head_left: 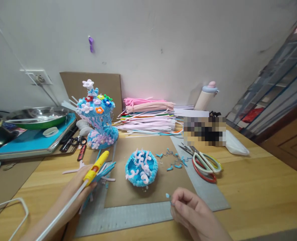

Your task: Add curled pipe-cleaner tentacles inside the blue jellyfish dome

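My left hand (82,187) is wrapped round a yellow hot glue gun (97,167), with a long translucent glue stick (60,211) running out of its back end. Blue and white pipe cleaners (108,170) lie under and beside this hand. My right hand (190,211) pinches a thin wire with a small light-blue tip (167,195) between thumb and forefinger. Between the hands a round fluffy blue basket-like piece (128,169) with white-pink curled pieces (145,167) inside rests on a cardboard sheet (123,197). Small blue pieces on wires (172,165) lie to its right.
Scissors (205,160) lie on the grey cutting mat (208,197) at right. Behind stand a flower-covered pipe-cleaner ornament (95,110) and bundles of pipe cleaners (148,122). A metal pan (38,117) sits on books at left; a bottle (206,97) leans by the wall.
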`<state>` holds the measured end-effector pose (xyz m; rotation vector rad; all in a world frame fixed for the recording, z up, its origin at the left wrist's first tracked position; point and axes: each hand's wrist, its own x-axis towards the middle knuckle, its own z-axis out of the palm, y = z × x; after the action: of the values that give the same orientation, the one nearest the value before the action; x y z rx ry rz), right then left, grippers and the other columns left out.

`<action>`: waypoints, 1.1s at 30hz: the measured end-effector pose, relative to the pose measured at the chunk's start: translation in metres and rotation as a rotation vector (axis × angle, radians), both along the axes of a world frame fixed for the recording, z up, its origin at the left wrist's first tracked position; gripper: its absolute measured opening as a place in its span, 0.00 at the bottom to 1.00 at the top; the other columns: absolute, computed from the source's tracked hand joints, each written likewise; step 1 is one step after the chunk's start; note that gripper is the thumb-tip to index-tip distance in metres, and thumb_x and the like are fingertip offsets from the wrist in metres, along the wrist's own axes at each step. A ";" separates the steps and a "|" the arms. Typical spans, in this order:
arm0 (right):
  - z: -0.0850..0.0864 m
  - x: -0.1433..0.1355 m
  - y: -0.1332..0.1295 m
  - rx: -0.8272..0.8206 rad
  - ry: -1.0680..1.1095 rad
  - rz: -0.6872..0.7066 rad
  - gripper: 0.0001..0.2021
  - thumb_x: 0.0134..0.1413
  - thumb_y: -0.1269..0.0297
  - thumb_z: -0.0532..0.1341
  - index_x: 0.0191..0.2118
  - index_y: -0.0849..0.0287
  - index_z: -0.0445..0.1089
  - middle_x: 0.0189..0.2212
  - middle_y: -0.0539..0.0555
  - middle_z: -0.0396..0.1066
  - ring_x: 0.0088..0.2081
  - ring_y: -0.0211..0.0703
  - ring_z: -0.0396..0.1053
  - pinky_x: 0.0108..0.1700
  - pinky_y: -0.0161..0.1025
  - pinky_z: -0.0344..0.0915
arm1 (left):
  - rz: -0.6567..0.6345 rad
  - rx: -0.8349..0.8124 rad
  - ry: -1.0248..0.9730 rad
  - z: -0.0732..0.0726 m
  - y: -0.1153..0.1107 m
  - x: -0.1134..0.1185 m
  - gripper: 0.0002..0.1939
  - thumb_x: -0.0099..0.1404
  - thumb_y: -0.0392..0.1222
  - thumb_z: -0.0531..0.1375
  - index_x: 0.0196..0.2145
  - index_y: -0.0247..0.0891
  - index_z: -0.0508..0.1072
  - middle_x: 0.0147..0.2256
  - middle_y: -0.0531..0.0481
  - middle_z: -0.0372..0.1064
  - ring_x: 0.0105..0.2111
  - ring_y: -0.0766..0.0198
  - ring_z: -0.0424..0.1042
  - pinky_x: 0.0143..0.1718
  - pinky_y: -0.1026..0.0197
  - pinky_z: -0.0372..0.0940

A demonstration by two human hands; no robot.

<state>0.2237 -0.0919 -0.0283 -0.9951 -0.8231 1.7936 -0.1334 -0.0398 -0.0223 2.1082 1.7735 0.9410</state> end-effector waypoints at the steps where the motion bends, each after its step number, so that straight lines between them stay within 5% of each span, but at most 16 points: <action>1: 0.000 0.001 0.000 0.003 -0.006 -0.009 0.21 0.48 0.46 0.69 0.29 0.59 0.65 0.17 0.41 0.50 0.22 0.31 0.42 0.26 0.34 0.37 | -0.069 0.004 0.082 0.001 0.006 -0.001 0.18 0.63 0.47 0.56 0.48 0.41 0.75 0.47 0.44 0.77 0.48 0.49 0.75 0.49 0.53 0.70; 7: -0.003 0.003 0.000 0.027 -0.025 -0.007 0.20 0.49 0.46 0.68 0.29 0.59 0.66 0.17 0.42 0.52 0.22 0.31 0.44 0.26 0.34 0.40 | -0.175 -0.092 0.573 0.011 0.035 0.005 0.22 0.69 0.42 0.49 0.59 0.41 0.67 0.59 0.41 0.66 0.53 0.50 0.71 0.50 0.51 0.66; 11: -0.007 0.002 0.001 0.014 -0.017 -0.014 0.21 0.48 0.46 0.69 0.29 0.59 0.66 0.17 0.42 0.51 0.21 0.31 0.43 0.26 0.34 0.39 | -0.227 -0.116 0.667 0.013 0.052 0.016 0.27 0.66 0.30 0.48 0.60 0.44 0.66 0.61 0.43 0.65 0.54 0.51 0.71 0.49 0.52 0.63; 17: -0.011 0.003 0.000 -0.020 -0.030 -0.075 0.22 0.45 0.45 0.70 0.28 0.59 0.65 0.17 0.41 0.50 0.21 0.30 0.43 0.26 0.34 0.39 | -0.278 -0.151 0.683 0.014 0.064 0.025 0.35 0.56 0.23 0.49 0.59 0.44 0.67 0.59 0.46 0.66 0.53 0.53 0.71 0.46 0.52 0.62; 22: -0.014 0.003 0.003 -0.011 -0.026 -0.075 0.21 0.46 0.46 0.70 0.28 0.60 0.66 0.16 0.41 0.49 0.21 0.30 0.42 0.26 0.34 0.37 | -0.214 -0.165 0.689 0.026 0.054 0.030 0.34 0.50 0.24 0.52 0.55 0.40 0.71 0.59 0.42 0.66 0.57 0.46 0.66 0.53 0.44 0.58; 27: -0.010 0.002 0.008 0.003 -0.025 -0.099 0.20 0.48 0.47 0.70 0.29 0.60 0.68 0.17 0.41 0.50 0.21 0.30 0.43 0.26 0.34 0.39 | -0.268 -0.135 0.500 0.038 0.037 0.053 0.33 0.54 0.28 0.54 0.59 0.41 0.64 0.60 0.43 0.62 0.60 0.48 0.59 0.59 0.43 0.52; 33: -0.001 0.008 0.013 0.042 -0.055 -0.121 0.18 0.50 0.48 0.69 0.32 0.59 0.70 0.18 0.43 0.55 0.22 0.32 0.49 0.26 0.33 0.45 | -0.278 -0.241 0.250 0.024 0.033 0.084 0.21 0.60 0.34 0.58 0.52 0.42 0.66 0.51 0.44 0.70 0.53 0.48 0.65 0.54 0.47 0.59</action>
<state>0.2317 -0.0788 -0.0291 -1.0494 -0.8137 1.6465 -0.0492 -0.0072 0.0021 2.3080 1.5475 0.3869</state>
